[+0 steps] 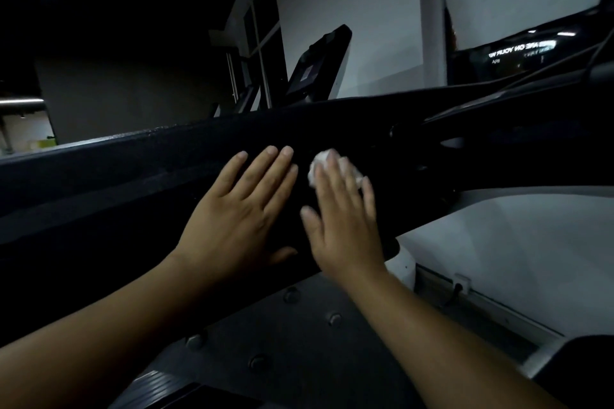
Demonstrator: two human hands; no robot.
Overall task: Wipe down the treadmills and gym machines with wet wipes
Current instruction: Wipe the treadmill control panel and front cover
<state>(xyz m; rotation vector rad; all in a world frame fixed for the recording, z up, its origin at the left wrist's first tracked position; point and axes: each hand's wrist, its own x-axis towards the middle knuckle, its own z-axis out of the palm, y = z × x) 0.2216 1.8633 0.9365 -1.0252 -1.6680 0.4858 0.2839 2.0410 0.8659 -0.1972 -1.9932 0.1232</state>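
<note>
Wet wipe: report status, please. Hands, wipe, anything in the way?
Left hand flat on black rail, holding nothing. Right hand presses crumpled wet wipe onto rail. In the way: only left hand, close beside wipe.

Reads "ON YOUR W" in white, cut off at both ends, on dark screen (518, 55); smaller lines beneath illegible.

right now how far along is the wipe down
Midway at best. Done: the black rail glistens along its upper edge on the left. In hand: the right hand presses a white wipe on it, left hand flat beside. Left, perhaps: the treadmill behind.
</note>
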